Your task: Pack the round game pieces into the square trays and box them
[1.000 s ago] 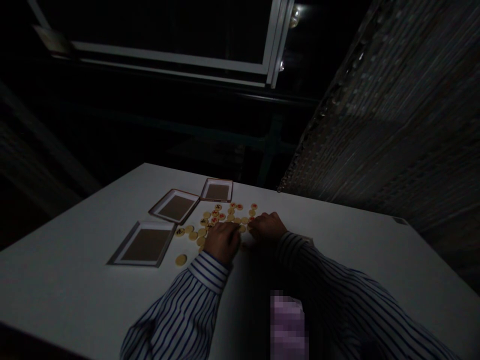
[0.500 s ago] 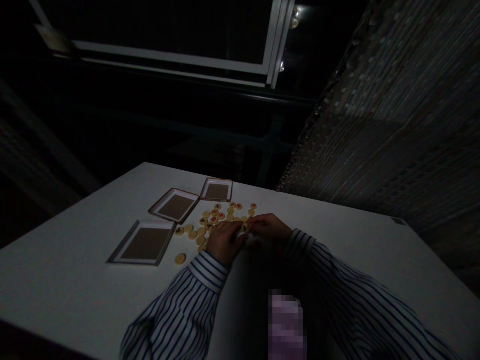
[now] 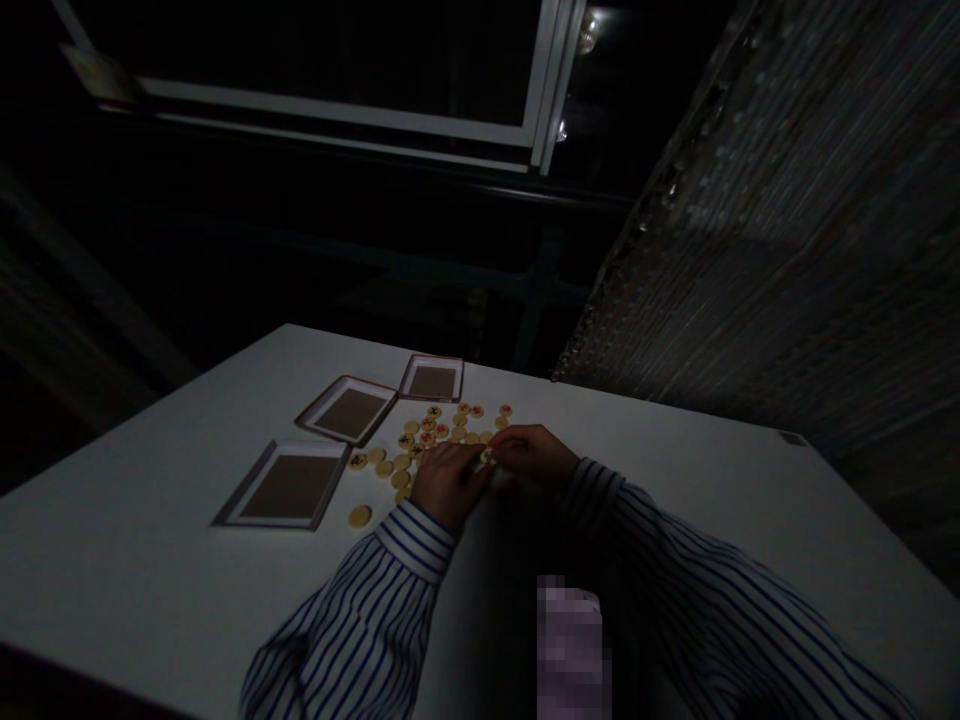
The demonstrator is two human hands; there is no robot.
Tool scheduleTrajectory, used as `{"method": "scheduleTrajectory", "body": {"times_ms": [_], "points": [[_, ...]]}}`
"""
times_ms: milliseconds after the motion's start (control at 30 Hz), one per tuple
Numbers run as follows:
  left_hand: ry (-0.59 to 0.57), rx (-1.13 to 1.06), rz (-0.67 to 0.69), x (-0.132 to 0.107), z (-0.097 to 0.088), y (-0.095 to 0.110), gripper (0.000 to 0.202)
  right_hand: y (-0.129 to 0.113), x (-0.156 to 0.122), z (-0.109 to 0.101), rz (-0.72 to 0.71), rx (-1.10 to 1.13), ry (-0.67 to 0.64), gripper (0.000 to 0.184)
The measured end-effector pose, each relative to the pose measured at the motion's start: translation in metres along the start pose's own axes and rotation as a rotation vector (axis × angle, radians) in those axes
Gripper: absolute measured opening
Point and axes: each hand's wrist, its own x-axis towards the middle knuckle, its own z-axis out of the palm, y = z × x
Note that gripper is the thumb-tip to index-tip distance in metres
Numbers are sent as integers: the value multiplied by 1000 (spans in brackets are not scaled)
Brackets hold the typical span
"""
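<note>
Round wooden Chinese chess pieces (image 3: 427, 424), with red or black characters or a plain side up, lie scattered on the white table. My left hand (image 3: 450, 482) bends over the near side of them, hiding some. Opposite it, my right hand (image 3: 536, 451) reaches in from the right. Between the fingertips of both hands is one Chinese chess piece (image 3: 487, 456) with a dark character, and the fingers of each close about it. One plain piece (image 3: 360, 516) lies apart, left of my left wrist.
Three shallow open box parts stand left of the pieces: a large tray (image 3: 262, 513), a middle tray (image 3: 362, 438) and a smaller tray (image 3: 431, 400) at the back. Past the table's (image 3: 712, 500) right back edge hangs a bead curtain (image 3: 735, 270). The room is dark.
Both hands stay almost in place around the piece, the right fingers shifting slightly. The view has moved a little; the scattered pieces and trays lie as before.
</note>
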Motion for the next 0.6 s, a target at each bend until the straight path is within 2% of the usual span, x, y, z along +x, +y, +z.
{"method": "scheduleTrajectory", "body": {"times_ms": [200,367,600], "points": [[13,-7,-7,0,3,-5,29,5,4,-14,-76,-279,28,24],[59,1,-7,0,5,-10,26,3,5,-25,-76,-530,12,28],[57,19,-43,1,-2,-13,25,-1,4,-11,-68,-765,-38,25]]}}
